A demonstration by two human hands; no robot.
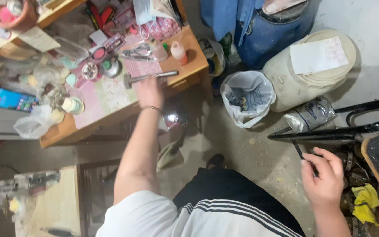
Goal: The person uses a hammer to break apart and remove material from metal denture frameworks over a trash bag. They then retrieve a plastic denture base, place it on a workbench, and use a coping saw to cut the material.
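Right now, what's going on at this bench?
The person's left hand reaches over the cluttered wooden desk and is on a metal hammer lying there. The right hand holds a thin dark rod beside a black metal frame. A lined bin stands on the floor between them.

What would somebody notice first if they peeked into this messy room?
Probably the left hand stretched out to the long grey metal hammer on the cluttered wooden table at upper left. Next, the right hand at lower right, pinching a thin dark rod. Between them, a white plastic bag stands open on the dusty floor.
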